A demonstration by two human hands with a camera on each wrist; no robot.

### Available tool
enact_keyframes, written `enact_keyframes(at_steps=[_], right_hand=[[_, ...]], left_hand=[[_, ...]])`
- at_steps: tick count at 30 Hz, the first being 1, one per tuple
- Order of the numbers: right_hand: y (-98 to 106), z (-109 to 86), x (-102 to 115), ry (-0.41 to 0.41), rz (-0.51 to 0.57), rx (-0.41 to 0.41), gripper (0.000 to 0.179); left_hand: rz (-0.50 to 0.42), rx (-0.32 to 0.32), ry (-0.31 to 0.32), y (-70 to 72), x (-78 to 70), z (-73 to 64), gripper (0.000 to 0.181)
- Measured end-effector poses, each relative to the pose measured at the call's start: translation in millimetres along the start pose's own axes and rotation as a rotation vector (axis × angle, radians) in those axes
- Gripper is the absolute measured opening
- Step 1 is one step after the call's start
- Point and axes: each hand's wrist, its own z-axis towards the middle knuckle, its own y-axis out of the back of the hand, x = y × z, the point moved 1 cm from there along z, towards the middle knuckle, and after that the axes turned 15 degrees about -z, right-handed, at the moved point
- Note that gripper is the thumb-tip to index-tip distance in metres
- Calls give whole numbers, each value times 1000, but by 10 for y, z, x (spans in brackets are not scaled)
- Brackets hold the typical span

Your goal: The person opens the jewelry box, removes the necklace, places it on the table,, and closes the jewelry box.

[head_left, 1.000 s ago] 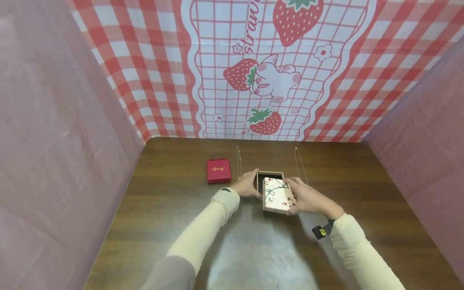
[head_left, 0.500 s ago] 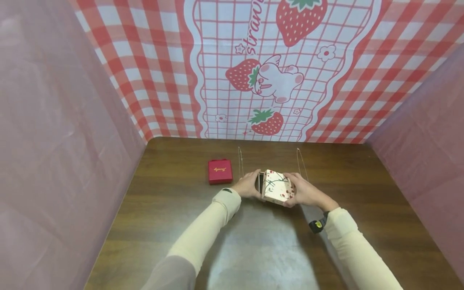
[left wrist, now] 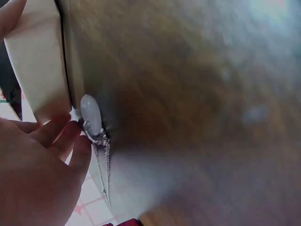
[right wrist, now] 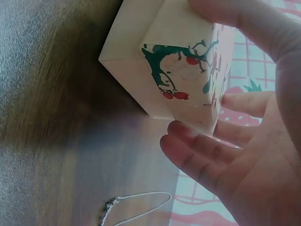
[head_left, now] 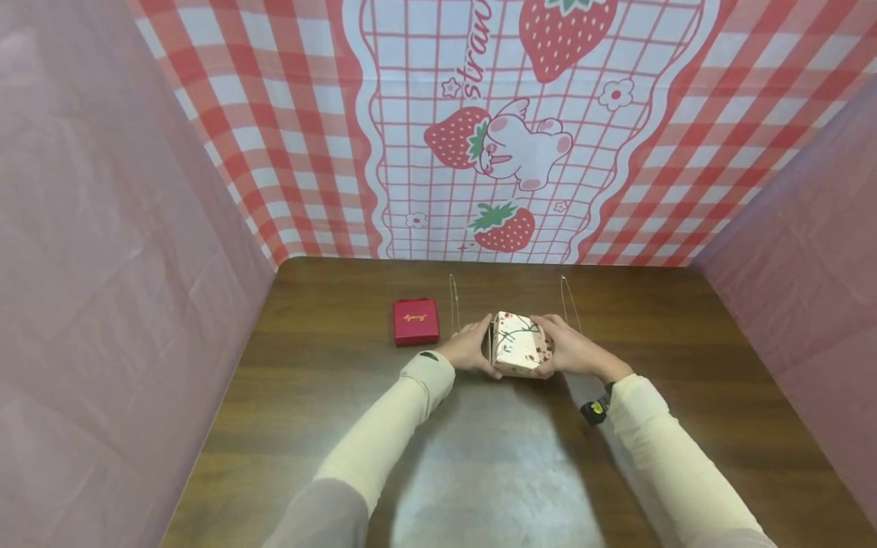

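Note:
A cream lid (head_left: pixel 518 342) with a red-flower and green-branch print covers most of a cream box base (left wrist: pixel 41 61). My right hand (head_left: pixel 574 352) grips the lid at its right side, thumb on the near edge and fingers at the far one. In the right wrist view the printed lid (right wrist: pixel 188 84) sits partway over the plain base (right wrist: pixel 126 82). My left hand (head_left: pixel 470 352) holds the base at its left side, where a thin dark strip of the inside shows. Beside the left fingers lies a necklace (left wrist: pixel 92 117) with a pale oval pendant.
A small red box (head_left: pixel 416 321) with gold lettering stands left of the left hand. Behind the right hand lies a second fine-chain necklace (head_left: pixel 569 301). A checked strawberry cloth (head_left: pixel 510 152) hangs at the wooden table's (head_left: pixel 329 426) back edge; pink cloth walls flank it.
My right hand has moved the lid away from me and slightly left, from the near side of the base to over it. The dark inside is now nearly covered. My left hand stays in place.

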Motion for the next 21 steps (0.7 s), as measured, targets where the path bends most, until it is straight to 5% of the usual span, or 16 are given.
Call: enact_keyframes(at_steps=[21], right_hand=[[35,164,30,44,-44,88,107]], left_hand=[[4,40,22,31,-2,-3,134]])
